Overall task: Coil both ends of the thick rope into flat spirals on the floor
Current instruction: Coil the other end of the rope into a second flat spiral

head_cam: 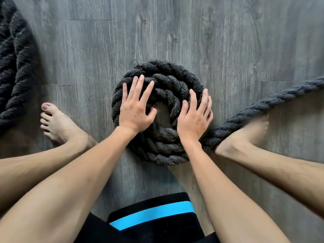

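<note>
A thick dark grey twisted rope lies in a flat spiral (163,74) on the grey wooden floor (192,32), about three turns wide. My left hand (135,106) presses flat on the spiral's left side, fingers spread and straight. My right hand (194,116) rests on its right side, fingers straight along the outer turn. From the spiral's lower right the rope's free length (263,106) runs off to the right edge, passing over my right foot. Another coiled part of the rope (15,67) lies at the far left.
My bare left foot (56,123) stands left of the spiral, my right foot (245,135) to its right under the rope. Black shorts with a blue stripe (152,218) fill the bottom centre.
</note>
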